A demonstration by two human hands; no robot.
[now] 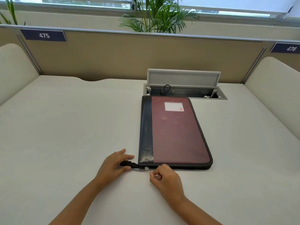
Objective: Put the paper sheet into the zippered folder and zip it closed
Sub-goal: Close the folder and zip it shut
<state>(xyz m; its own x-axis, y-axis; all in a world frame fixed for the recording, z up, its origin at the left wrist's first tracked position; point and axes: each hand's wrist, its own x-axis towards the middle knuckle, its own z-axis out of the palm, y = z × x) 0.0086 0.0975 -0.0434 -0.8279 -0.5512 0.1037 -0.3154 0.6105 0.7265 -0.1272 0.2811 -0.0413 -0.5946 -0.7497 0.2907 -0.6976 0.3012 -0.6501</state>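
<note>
The zippered folder (pixel 175 132), maroon with a black spine strip and a white label, lies flat and closed on the white desk (pixel 65 127). A black zipper tail (pixel 129 164) sticks out from its near left corner, and my left hand (pixel 113 164) pinches the end of that tail between thumb and fingers. The small silver zipper pull (pixel 146 168) sits at that same corner on the near edge. Just to the right of the pull is my right hand (pixel 164 177), its fingers curled with nothing visibly between them. No paper sheet is in sight.
Behind the folder an open cable hatch (pixel 183 91) with its raised lid and a black cable is set into the desk. A beige partition (pixel 129 57) closes off the back, with cream side panels left and right. A plant stands beyond it.
</note>
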